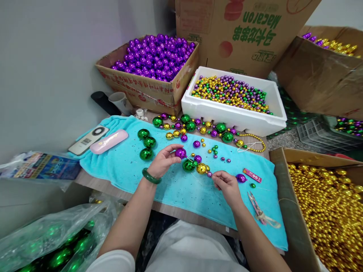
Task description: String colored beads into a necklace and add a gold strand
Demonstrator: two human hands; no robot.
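My left hand [162, 161], a green bangle [151, 176] at its wrist, pinches a shiny purple bead [180, 152] between thumb and fingers. My right hand [228, 186] is closed at the thumb and fingertips beside a small light purple bead [209, 174]; whether it grips this bead or the thread is hard to see. Between my hands a big green bead [188, 165] and a gold bead [201, 168] lie in a row. Clear thread loops below them. Several large green beads [149, 142] rest left of my left hand.
A finished-looking bead string [214, 132] lies along the back of the blue towel [181, 192]. Behind stand a carton of purple beads [181, 90] and a white foam box [232, 115]. Scissors [256, 206] lie at right, near a carton of gold beads [297, 211]. A phone [85, 139] sits left.
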